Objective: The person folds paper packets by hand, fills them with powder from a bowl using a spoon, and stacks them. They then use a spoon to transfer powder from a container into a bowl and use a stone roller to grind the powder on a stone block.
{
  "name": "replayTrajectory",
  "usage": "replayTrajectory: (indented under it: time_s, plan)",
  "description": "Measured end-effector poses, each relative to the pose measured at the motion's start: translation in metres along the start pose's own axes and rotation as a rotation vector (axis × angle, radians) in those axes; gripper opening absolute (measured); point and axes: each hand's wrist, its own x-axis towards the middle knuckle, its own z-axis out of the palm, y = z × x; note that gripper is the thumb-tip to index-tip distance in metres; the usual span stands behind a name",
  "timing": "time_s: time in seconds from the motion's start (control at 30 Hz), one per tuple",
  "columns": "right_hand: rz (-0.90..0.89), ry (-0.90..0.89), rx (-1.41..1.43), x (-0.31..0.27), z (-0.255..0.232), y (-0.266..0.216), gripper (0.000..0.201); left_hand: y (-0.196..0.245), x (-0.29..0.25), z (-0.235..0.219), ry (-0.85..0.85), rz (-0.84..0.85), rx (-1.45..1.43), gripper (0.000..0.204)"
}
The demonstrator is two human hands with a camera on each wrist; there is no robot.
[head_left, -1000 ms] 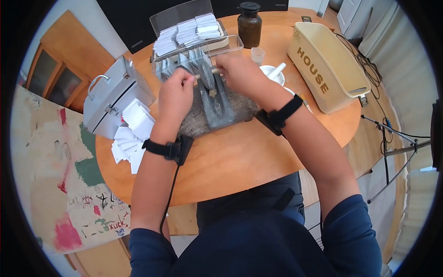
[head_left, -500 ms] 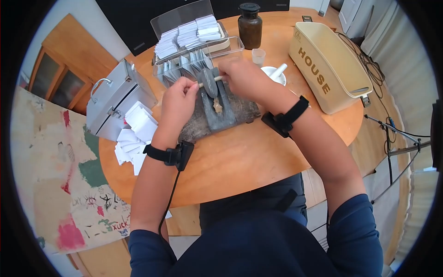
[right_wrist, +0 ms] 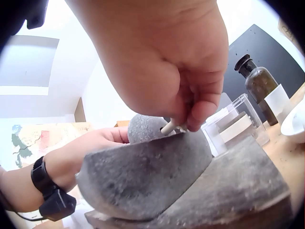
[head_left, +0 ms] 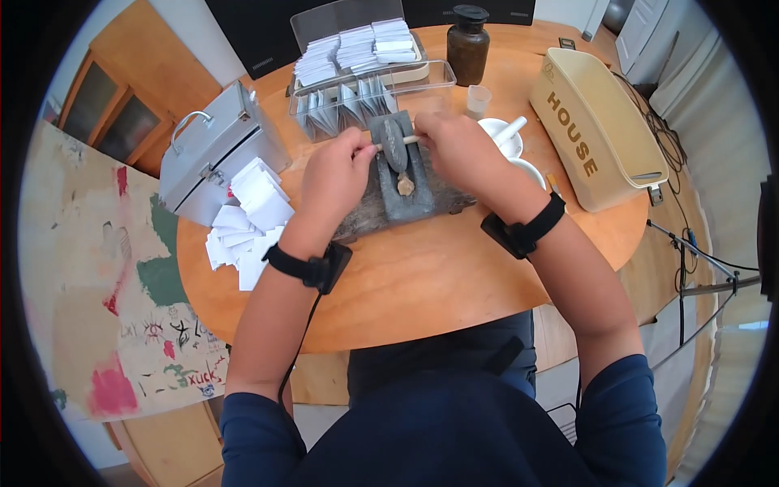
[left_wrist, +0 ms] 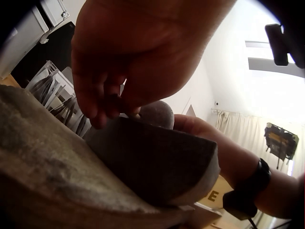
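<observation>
A grey stone wheel (head_left: 393, 146) stands upright in a long grey stone trough (head_left: 410, 209), with a pale rod (right_wrist: 170, 127) through its centre. My left hand (head_left: 337, 172) pinches the rod's left end, and my right hand (head_left: 458, 154) grips its right end. In the left wrist view the left hand (left_wrist: 138, 52) is curled above the trough's side. The right wrist view has the right hand (right_wrist: 167, 62) over the trough's rim, fingers round the rod. A small tan lump (head_left: 405, 186) lies in the trough in front of the wheel. Under the trough is a dark, rough slab (head_left: 365, 217).
Left of the slab are a silver case (head_left: 215, 154) and loose white papers (head_left: 258, 195). Behind it stands a clear box (head_left: 345, 105) of packets. To the right are a brown bottle (head_left: 467, 49), a small cup (head_left: 479, 99), a white mortar (head_left: 511, 144) and a cream bin (head_left: 568, 138).
The wheel has shifted along the trough relative to the tan lump, which shows more fully now. Both hands still hold the rod. The head view has shifted, moving the table's things rightward in it.
</observation>
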Motion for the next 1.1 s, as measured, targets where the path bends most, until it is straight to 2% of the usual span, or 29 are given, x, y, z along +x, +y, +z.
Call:
replayTrajectory:
  time_s: [0.1,0.43,0.7,0.83,1.1]
  plan:
    - [0.087,-0.092,-0.015,0.011,-0.001,0.005,0.006,-0.006,0.017,0.001,-0.040,-0.087,-0.123,0.016]
    - [0.042,-0.027,0.098,0.004,-0.017,-0.003,0.008,0.010,0.003,-0.010,-0.037,-0.174,-0.224,0.017]
    - [-0.039,0.049,0.123,-0.015,-0.025,-0.018,0.005,0.022,-0.019,-0.014,0.047,-0.129,-0.265,0.013]
    - [-0.042,0.055,0.142,-0.026,-0.021,-0.021,0.005,0.018,-0.032,-0.008,0.021,-0.145,-0.303,0.010]
    - [-0.143,0.114,0.158,-0.053,-0.023,-0.037,0.010,0.040,-0.066,-0.014,0.113,-0.035,-0.292,0.007]
